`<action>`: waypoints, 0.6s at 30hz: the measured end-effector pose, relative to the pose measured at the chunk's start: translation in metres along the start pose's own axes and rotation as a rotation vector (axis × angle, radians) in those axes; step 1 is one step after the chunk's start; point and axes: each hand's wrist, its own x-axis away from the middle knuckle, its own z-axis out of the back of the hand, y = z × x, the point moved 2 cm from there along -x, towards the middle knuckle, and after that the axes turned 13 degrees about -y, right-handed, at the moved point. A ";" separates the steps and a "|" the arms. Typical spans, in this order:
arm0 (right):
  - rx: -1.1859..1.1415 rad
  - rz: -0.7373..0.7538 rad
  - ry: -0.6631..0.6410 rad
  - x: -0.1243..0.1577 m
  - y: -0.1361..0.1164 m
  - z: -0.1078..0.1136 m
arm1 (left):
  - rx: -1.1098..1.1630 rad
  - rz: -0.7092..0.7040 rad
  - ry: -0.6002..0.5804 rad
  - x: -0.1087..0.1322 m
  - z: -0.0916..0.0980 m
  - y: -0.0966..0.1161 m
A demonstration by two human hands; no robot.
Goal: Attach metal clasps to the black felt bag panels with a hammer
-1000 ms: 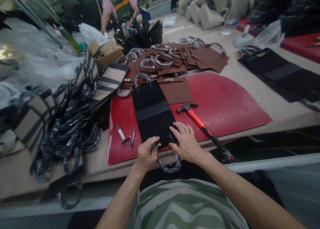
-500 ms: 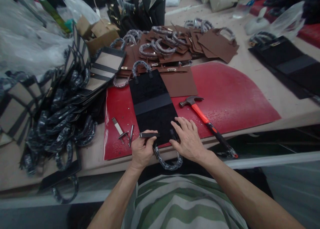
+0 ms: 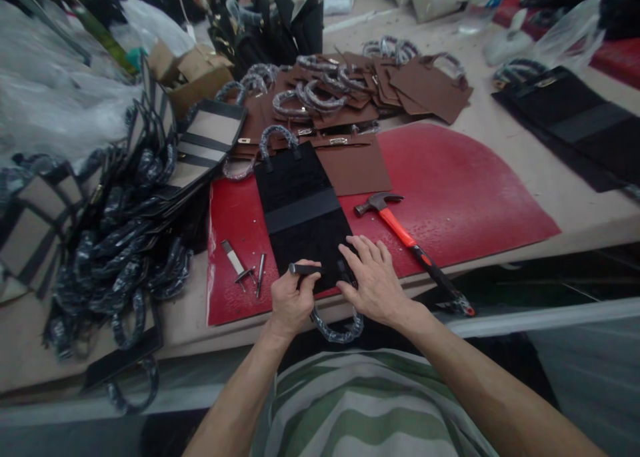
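Note:
A black bag piece (image 3: 300, 207) lies on the red mat (image 3: 450, 177), with one plastic-wrapped handle at its far end and another (image 3: 340, 332) hanging over the near edge. My left hand (image 3: 295, 298) pinches a short dark metal tool (image 3: 306, 269) above the near left part of the piece. Its tip is hard to make out against the black. My right hand (image 3: 374, 277) rests with fingers spread on the near right corner. To the right lies a claw hammer (image 3: 400, 229) with an orange and black grip.
Left of the piece are a pronged tool (image 3: 235, 262) and a thin metal rod (image 3: 261, 275). Black wrapped-handle pieces (image 3: 125, 244) are heaped at the left, brown ones (image 3: 355, 164) behind. More black pieces (image 3: 575, 127) lie at the right, and a cardboard box (image 3: 200, 74) stands back left.
My left hand and its tool have shifted slightly right over the black piece. My right hand stays on the corner. The whole view has moved a little.

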 end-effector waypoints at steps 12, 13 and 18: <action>-0.167 0.059 0.145 0.008 0.025 0.032 | -0.107 -0.025 -0.066 -0.013 -0.008 0.009; -0.127 0.008 0.181 0.011 0.034 0.041 | -0.106 -0.021 -0.051 -0.013 -0.008 0.009; 0.197 -0.327 0.022 0.025 0.076 0.063 | -0.100 -0.054 -0.060 -0.011 -0.009 0.009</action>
